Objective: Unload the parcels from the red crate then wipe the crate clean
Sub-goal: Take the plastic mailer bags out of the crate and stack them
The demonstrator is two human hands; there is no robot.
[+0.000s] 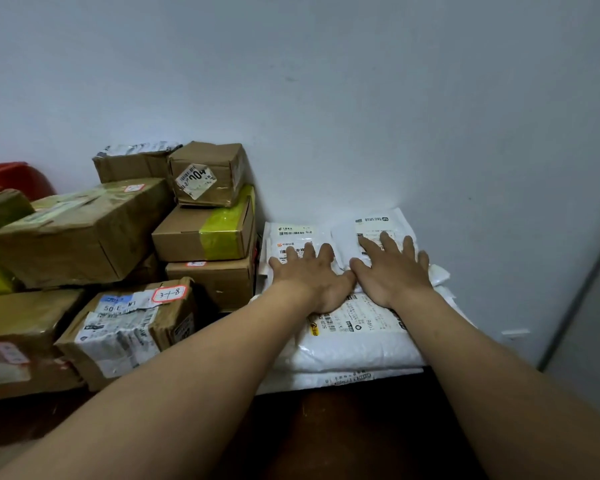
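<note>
A stack of white plastic mailer parcels (354,344) lies on the dark table against the wall. My left hand (309,278) presses flat on the top left mailer (291,233), fingers spread and straight. My right hand (392,271) lies flat beside it on the top right mailer (374,223), thumbs nearly touching. The red crate (11,178) shows only as a corner at the far left, behind cardboard boxes; its inside is hidden.
Several brown cardboard boxes (205,233) are piled to the left of the mailers, one marked "3-1-8" (129,323). The pale wall (361,98) stands right behind. A grey panel (589,323) closes the right side. Bare dark table (343,427) lies in front.
</note>
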